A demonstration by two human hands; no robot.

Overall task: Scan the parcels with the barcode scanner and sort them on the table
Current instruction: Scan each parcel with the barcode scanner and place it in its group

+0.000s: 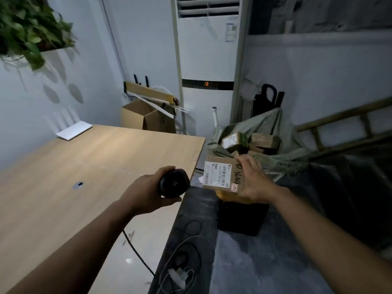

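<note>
My left hand (146, 192) grips the black barcode scanner (174, 183) above the right edge of the wooden table (84, 166), its head pointing right. My right hand (253, 180) holds a small cardboard parcel (220, 174) off the table's right side, white shipping label facing up toward the scanner. Handwritten black marks sit on the cardboard beside the label. Several more brown parcels (250, 142) lie in an open green sack (271, 128) on the floor behind the held one.
A white router (74, 130) stands at the table's far left corner. An open cardboard box (148, 117) and a tall white air conditioner (207, 66) stand behind the table. A black box (241, 217) sits below my right hand. Cables (182, 264) trail on the floor.
</note>
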